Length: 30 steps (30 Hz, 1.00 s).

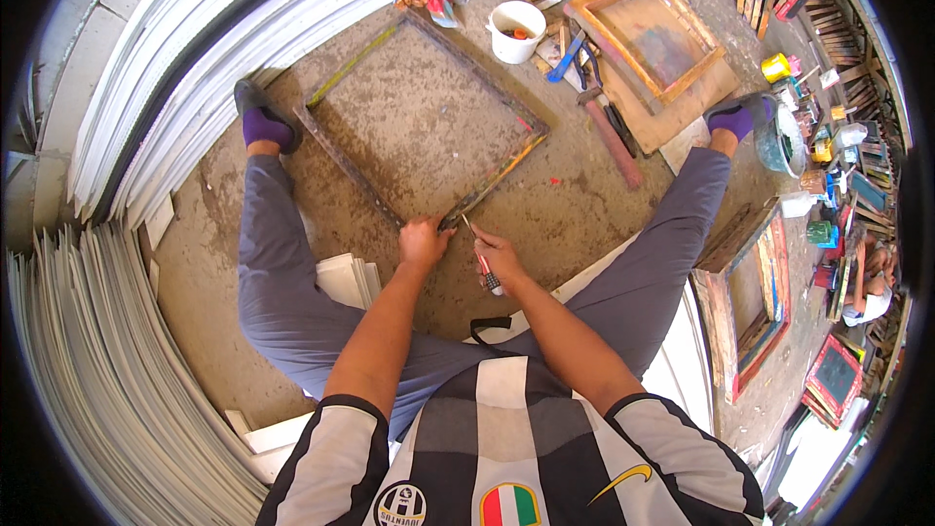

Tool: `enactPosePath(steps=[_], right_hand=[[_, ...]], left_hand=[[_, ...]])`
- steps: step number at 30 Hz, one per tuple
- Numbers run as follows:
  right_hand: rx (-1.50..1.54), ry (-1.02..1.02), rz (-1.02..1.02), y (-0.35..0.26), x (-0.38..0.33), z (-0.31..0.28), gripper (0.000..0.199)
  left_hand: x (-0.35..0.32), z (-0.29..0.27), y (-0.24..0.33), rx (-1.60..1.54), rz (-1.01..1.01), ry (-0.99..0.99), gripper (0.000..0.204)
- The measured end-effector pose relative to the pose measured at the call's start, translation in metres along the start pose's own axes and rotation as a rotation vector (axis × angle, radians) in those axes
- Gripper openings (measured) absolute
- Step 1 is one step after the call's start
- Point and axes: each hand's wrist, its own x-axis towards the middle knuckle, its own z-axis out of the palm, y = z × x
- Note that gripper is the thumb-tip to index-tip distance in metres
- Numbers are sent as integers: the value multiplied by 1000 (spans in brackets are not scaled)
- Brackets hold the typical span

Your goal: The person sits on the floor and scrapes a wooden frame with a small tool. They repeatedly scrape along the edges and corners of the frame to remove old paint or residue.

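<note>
An empty, paint-stained wooden frame (497, 178) lies on the floor between my spread legs, one corner toward me. My left hand (423, 243) is closed round that near corner. In my right hand (499, 259) I grip a screwdriver (487, 271) with a red, black and pale handle. Its thin metal shaft slants up and left, and the tip is at or very close to the frame's corner. Whether the tip touches the wood I cannot tell. Part of the corner is hidden behind my left fingers.
Ahead right are a hammer (612, 139), blue-handled pliers (567, 56), a white bucket (516, 31) and another wooden frame (672, 78) on a board. Stacked white sheets (97, 331) line the left. Paint pots (776, 67) and more frames (716, 331) crowd the right, where another person (870, 304) is partly visible.
</note>
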Motion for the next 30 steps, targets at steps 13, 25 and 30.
enactPosePath(steps=[13, 25, 30], right_hand=[[-493, -59, 15, -53, -2, -38, 66], [-1167, 276, -326, -84, -15, -94, 62], [-1205, 186, -397, -88, -15, -61, 61]], left_hand=[[2, -5, 1, 124, -6, -131, 47], [17, -74, 48, 168, -329, -308, 56], [26, -17, 40, 42, -124, -115, 63]])
